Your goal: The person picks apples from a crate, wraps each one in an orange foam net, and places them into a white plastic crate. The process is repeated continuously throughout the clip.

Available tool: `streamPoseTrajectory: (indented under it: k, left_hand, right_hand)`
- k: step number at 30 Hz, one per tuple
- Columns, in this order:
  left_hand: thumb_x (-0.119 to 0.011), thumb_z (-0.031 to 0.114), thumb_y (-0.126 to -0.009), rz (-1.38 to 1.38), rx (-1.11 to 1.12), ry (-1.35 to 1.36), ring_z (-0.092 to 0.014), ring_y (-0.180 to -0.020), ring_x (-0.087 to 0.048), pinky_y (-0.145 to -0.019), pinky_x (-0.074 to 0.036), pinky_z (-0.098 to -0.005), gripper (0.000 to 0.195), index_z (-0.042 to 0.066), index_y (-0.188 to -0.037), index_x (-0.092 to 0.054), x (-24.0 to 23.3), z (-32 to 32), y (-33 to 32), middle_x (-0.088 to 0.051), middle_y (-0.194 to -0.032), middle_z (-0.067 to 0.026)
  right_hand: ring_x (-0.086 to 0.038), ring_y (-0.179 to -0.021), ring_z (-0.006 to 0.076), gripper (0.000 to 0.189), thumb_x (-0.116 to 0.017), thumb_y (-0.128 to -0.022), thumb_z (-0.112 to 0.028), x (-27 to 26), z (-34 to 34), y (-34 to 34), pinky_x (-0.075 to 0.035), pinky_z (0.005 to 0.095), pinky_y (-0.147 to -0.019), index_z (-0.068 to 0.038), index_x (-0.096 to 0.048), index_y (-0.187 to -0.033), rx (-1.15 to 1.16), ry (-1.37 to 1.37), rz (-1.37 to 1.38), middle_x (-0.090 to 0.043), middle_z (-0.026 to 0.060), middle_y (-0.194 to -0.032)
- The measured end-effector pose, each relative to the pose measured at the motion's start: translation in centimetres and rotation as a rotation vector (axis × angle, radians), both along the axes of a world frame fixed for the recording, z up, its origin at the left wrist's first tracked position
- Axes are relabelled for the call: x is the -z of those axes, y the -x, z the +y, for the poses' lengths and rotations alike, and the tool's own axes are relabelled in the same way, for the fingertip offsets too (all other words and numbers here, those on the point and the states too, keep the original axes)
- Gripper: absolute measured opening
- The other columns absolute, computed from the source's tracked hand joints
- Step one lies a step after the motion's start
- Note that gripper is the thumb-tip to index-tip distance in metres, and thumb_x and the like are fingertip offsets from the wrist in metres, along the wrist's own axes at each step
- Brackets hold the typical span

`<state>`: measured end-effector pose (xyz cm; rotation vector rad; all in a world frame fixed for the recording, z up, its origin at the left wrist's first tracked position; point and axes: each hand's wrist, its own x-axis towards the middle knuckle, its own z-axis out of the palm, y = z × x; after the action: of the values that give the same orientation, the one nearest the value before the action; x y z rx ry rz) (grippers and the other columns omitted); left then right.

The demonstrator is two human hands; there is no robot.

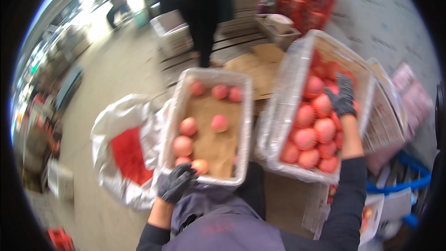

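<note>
My left hand (177,182), in a dark grey knit glove, is at the near left corner of a white plastic crate (248,111). That crate is lined with brown paper (212,150), and several apples lie in it, one (219,123) by itself near the middle. Whether my left fingers hold anything is unclear. To the right, my gloved right hand (343,94) reaches into a second crate (275,111) and rests over the fruit there. Red netting seems to wrap those apples (325,129), which are packed close together. The fingers of my right hand partly cover the fruit below them.
A white sack (101,146) with red material inside stands left of the paper-lined crate. Beyond are a person in dark clothes (198,7), a wooden pallet (226,45), cardboard (258,62) and a small box (275,29). More crates (383,118) stand at right.
</note>
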<state>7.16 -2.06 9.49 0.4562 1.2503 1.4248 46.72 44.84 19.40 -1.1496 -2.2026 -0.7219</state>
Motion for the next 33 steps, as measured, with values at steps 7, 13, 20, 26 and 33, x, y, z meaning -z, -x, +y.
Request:
streamPoseTrajectory:
  k: [7, 13, 20, 26, 33]
  left_hand:
    - [-0.058, 0.007, -0.094, 0.026, -0.256, -0.039, -0.018, -0.095, -0.063, -0.082, -0.055, -0.0319, 0.031, 0.000, -0.123, -0.051, 4.0, -8.2, 6.1, -0.061, -0.106, -0.0091]
    - [-0.070, 0.026, -0.083, 0.812, -0.349, 0.602, -0.028, -0.112, -0.056, -0.094, -0.047, -0.0361, 0.055, -0.002, -0.127, -0.053, 12.8, -13.7, 18.4, -0.060, -0.120, -0.0175]
    - [-0.060, 0.034, -0.083, 1.112, 0.220, 1.033, -0.038, -0.138, -0.031, -0.111, -0.032, -0.0453, 0.055, 0.025, -0.137, -0.048, 20.2, -6.4, 28.9, -0.019, -0.156, -0.0167]
    - [-0.056, 0.031, -0.084, 1.157, 0.663, 1.231, -0.034, -0.132, -0.043, -0.106, -0.040, -0.0434, 0.045, 0.020, -0.128, -0.058, 31.9, -7.5, 36.1, -0.038, -0.146, -0.0162]
    - [-0.063, 0.029, -0.080, 1.117, 0.004, 0.875, -0.036, -0.108, -0.059, -0.095, -0.047, -0.0407, 0.031, 0.012, -0.106, -0.069, 22.7, -5.3, 25.4, -0.064, -0.115, -0.0161]
  right_hand:
    - [-0.058, -0.110, 0.0347, 0.050, -0.073, -0.080, -0.022, 5.3, -28.5, 22.7, -0.045, 0.0409, -0.097, 0.000, -0.057, -0.121, -0.863, 1.185, 0.112, -0.061, 0.0202, -0.114]
    - [-0.048, -0.120, 0.0426, 0.056, -0.068, -0.078, -0.030, 17.8, -38.3, 29.2, -0.039, 0.0488, -0.102, -0.003, -0.054, -0.124, -0.703, 0.972, -0.338, -0.050, 0.0247, -0.130]
    - [-0.047, -0.122, 0.0432, 0.048, -0.062, -0.081, -0.031, 19.9, -38.5, 28.4, -0.041, 0.0520, -0.098, -0.008, -0.057, -0.123, -0.638, 0.976, -0.385, -0.049, 0.0251, -0.131]
    - [-0.050, -0.117, 0.0449, 0.051, -0.068, -0.077, -0.039, 19.7, -38.6, 29.4, -0.047, 0.0517, -0.092, -0.008, -0.061, -0.116, -0.725, 0.929, -0.349, -0.054, 0.0258, -0.124]
    - [-0.047, -0.122, 0.0425, 0.056, -0.067, -0.079, -0.040, 18.0, -38.6, 29.2, -0.048, 0.0498, -0.091, -0.009, -0.056, -0.124, -0.622, 1.047, -0.437, -0.051, 0.0247, -0.127]
